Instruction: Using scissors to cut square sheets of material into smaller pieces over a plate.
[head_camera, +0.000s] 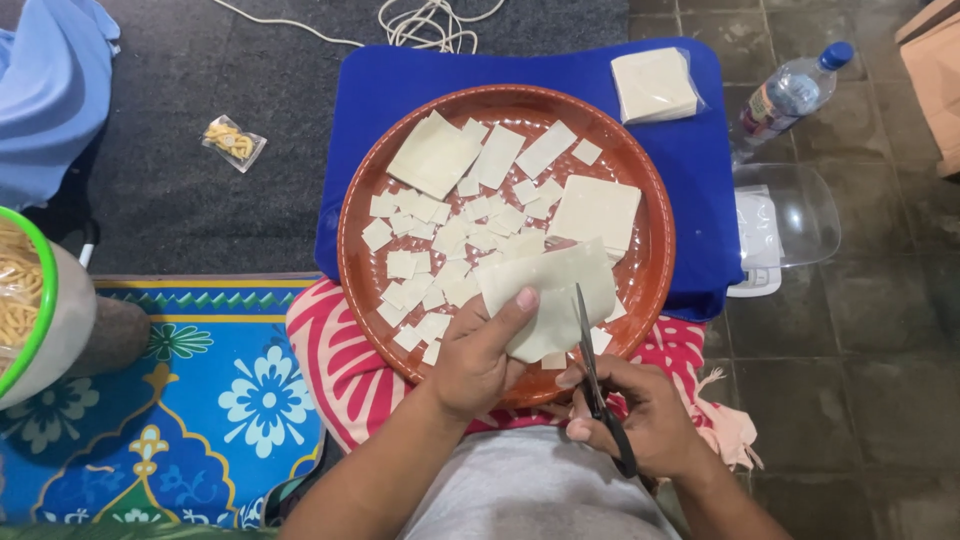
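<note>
Holding a pale, thin, limp dough sheet, the left hand is pinching it; right hand is gripping black scissors.

The grey stone-tile floor carries a dark grey carpet, a blue floral-patterned mat, a clear plastic water bottle and a clear-topped kitchen scale. A small clear snack packet and a white cord lie on the carpet.

Pale dough sheet between black scissors' blades.
</note>
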